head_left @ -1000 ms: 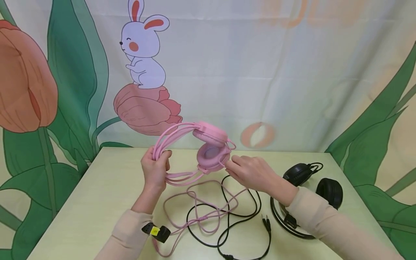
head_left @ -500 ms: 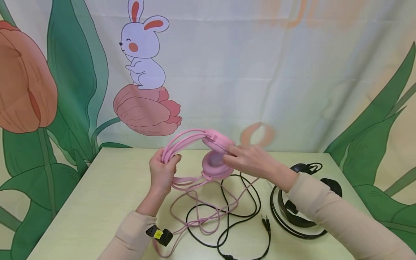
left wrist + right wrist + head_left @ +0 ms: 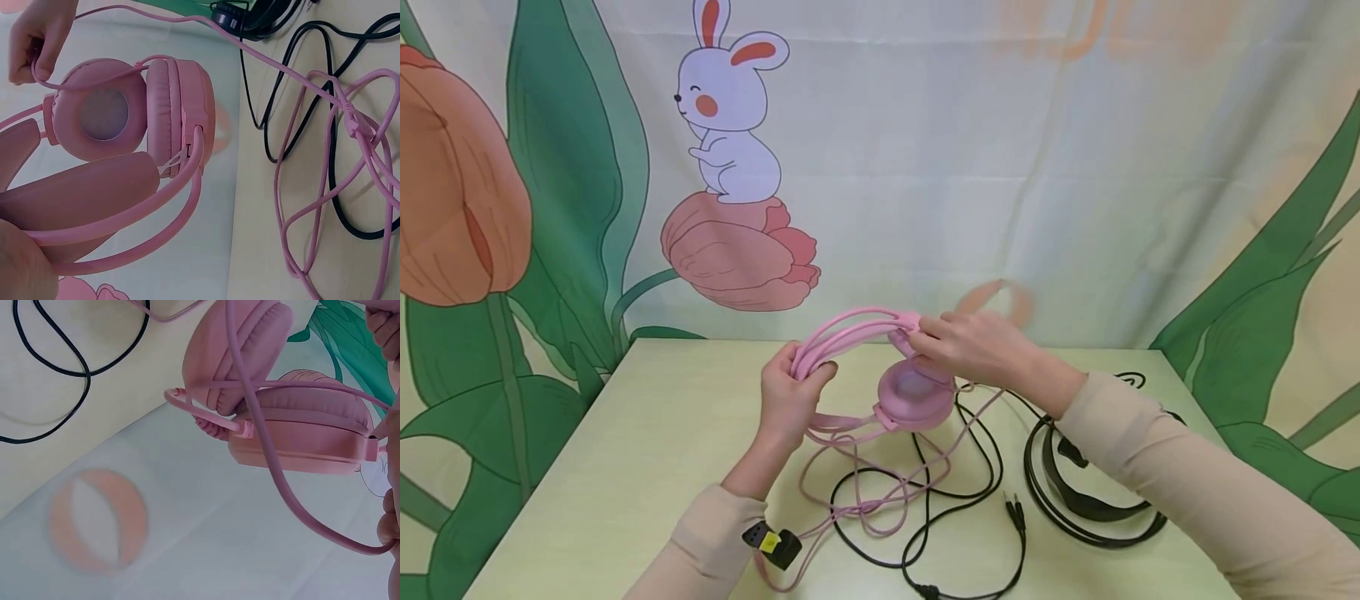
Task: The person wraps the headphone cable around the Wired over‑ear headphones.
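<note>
Pink headphones [image 3: 891,400] are held up above the table, headband to the left and ear cups to the right. My left hand [image 3: 790,398] grips the headband with the thumb across it. My right hand [image 3: 981,346] is by the upper ear cup and partly hides it in the head view. In the left wrist view that hand [image 3: 39,39] pinches the pink cable [image 3: 275,59] near the ear cups. A loop of this cable [image 3: 287,494] runs from the ear cups' side to the fingers in the right wrist view. The rest lies in loose loops on the table.
Black headphones [image 3: 1093,508] lie on the table at the right, partly behind the right sleeve. Their black cable [image 3: 925,529] tangles with the pink loops and ends in twin plugs [image 3: 1015,510] at the front. A printed curtain [image 3: 880,167] hangs behind the table [image 3: 625,467].
My left hand and the pink headphones have shifted right and slightly down. My right hand has risen from the lower ear cup to the upper one.
</note>
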`<move>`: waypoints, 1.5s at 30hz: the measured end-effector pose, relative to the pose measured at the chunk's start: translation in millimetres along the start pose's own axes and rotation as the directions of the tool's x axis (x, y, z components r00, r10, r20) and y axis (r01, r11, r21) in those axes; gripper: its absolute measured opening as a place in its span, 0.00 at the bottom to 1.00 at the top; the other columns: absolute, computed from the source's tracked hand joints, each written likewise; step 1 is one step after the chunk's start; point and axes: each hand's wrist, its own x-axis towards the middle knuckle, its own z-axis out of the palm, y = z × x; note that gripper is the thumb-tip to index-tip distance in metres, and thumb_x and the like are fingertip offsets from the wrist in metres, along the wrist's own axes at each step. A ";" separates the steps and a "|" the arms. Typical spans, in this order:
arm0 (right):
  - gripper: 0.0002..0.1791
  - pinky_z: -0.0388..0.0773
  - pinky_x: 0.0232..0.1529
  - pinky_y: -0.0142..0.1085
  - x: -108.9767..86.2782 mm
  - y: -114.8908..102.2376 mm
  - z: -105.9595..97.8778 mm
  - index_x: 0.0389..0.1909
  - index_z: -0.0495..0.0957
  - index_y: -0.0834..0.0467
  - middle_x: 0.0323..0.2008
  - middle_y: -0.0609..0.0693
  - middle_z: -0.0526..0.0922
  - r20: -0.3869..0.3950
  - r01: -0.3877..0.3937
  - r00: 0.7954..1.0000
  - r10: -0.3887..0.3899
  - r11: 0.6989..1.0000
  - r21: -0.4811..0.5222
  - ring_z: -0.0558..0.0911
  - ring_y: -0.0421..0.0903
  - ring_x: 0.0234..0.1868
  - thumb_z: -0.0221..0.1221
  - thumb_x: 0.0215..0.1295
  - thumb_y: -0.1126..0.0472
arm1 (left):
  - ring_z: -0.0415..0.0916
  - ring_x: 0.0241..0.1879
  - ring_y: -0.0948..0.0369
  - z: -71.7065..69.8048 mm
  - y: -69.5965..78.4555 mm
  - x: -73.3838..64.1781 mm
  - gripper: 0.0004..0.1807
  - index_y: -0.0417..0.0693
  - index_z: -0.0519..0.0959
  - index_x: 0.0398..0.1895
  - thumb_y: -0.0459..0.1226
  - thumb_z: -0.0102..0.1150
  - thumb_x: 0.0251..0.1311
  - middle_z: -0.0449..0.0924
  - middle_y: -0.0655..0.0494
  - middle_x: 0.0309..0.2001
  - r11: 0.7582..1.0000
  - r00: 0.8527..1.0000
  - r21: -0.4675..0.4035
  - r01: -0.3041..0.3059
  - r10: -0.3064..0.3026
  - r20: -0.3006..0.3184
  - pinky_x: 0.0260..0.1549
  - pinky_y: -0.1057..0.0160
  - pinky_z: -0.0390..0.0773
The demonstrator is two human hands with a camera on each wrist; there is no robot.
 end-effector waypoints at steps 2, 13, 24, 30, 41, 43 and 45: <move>0.12 0.53 0.11 0.26 1.7 0.7 -2.3 0.28 0.67 0.56 0.20 0.44 0.65 0.026 0.003 1.000 -0.003 1.000 -0.003 0.59 0.38 0.15 0.58 0.59 0.53 | 0.55 0.13 0.70 1.4 0.0 -0.4 0.07 0.41 0.69 0.23 0.26 0.58 0.47 0.59 0.65 0.11 1.000 1.000 0.001 -0.005 0.005 0.007 0.12 0.72 0.56; 0.13 0.56 0.10 0.29 10.7 -3.2 -0.1 0.25 0.69 0.56 0.18 0.43 0.70 -0.019 0.001 1.000 -0.001 1.000 -0.009 0.66 0.40 0.13 0.61 0.55 0.53 | 0.57 0.12 0.70 9.6 0.5 -4.3 0.06 0.39 0.71 0.24 0.26 0.58 0.46 0.60 0.65 0.10 1.000 0.999 0.016 0.007 -0.007 0.050 0.12 0.72 0.57; 0.17 0.53 0.10 0.28 6.7 5.8 -1.5 0.19 0.69 0.54 0.14 0.44 0.68 0.015 -0.157 0.988 0.156 0.984 0.085 0.61 0.36 0.11 0.64 0.52 0.49 | 0.57 0.11 0.69 4.6 0.5 -4.6 0.06 0.41 0.70 0.24 0.26 0.58 0.47 0.60 0.65 0.10 0.999 0.995 0.030 0.016 -0.019 0.101 0.12 0.72 0.57; 0.19 0.51 0.13 0.27 7.1 10.8 -8.7 0.18 0.65 0.53 0.16 0.43 0.66 0.131 -0.228 0.970 0.205 0.953 0.198 0.57 0.35 0.14 0.64 0.52 0.49 | 0.54 0.15 0.69 -2.8 2.3 -2.1 0.07 0.40 0.70 0.24 0.28 0.59 0.47 0.59 0.62 0.13 0.986 0.986 0.139 -0.086 0.065 0.152 0.14 0.70 0.55; 0.13 0.59 0.17 0.27 1.7 21.1 -13.9 0.23 0.70 0.52 0.21 0.41 0.70 0.251 -0.221 0.958 0.138 0.914 0.340 0.64 0.36 0.17 0.63 0.54 0.52 | 0.60 0.20 0.65 -16.0 13.8 0.2 0.07 0.40 0.74 0.29 0.28 0.61 0.47 0.65 0.56 0.18 0.958 0.961 0.243 -0.150 0.084 0.263 0.18 0.69 0.61; 0.11 0.63 0.19 0.27 0.8 22.5 -14.4 0.25 0.72 0.52 0.22 0.42 0.71 0.259 -0.220 0.957 0.129 0.907 0.360 0.68 0.36 0.19 0.63 0.54 0.52 | 0.59 0.19 0.66 -17.4 23.0 -2.0 0.07 0.39 0.73 0.29 0.27 0.60 0.47 0.64 0.57 0.18 0.954 0.955 0.251 -0.162 0.088 0.282 0.18 0.69 0.61; 0.11 0.67 0.22 0.27 -0.7 24.1 -14.7 0.25 0.72 0.53 0.23 0.43 0.73 0.266 -0.219 0.956 0.119 0.898 0.383 0.72 0.36 0.21 0.63 0.54 0.53 | 0.58 0.18 0.66 -18.7 31.9 -4.3 0.06 0.39 0.72 0.28 0.27 0.60 0.47 0.63 0.57 0.17 0.950 0.950 0.262 -0.168 0.086 0.299 0.18 0.70 0.60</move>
